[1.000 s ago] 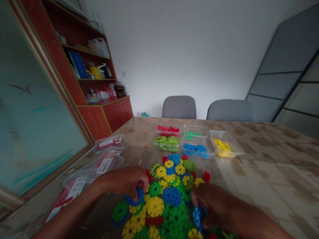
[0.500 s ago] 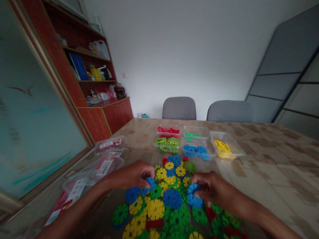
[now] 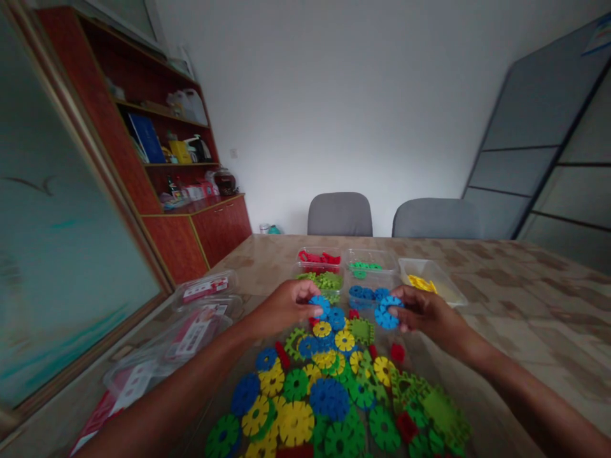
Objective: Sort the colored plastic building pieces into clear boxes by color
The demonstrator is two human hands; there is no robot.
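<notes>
Both hands loaded: your left grip pinches a blue notched disc between thumb and fingers, over the far end of the mixed heap on the counter, before the light-green tub; your right grip pinches blue as well, at the near right corner, as seen, of the blue tub; whether that right-hand blue piece is one disc or two overlapped, cannot tell. Judgement: pinch by the edges, firm without squeezing, since thin slotted plastic may twist or hook a neighbour. The left disc looks close to another blue disc on the heap; lift clear before any sideways travel, or the notches could drag pieces along. On the right, room looks tight between the blue tub and the yellow tub; carry above the walls and mind your knuckles there. Release low and gently, one hand at a time, eyes on that hand
</notes>
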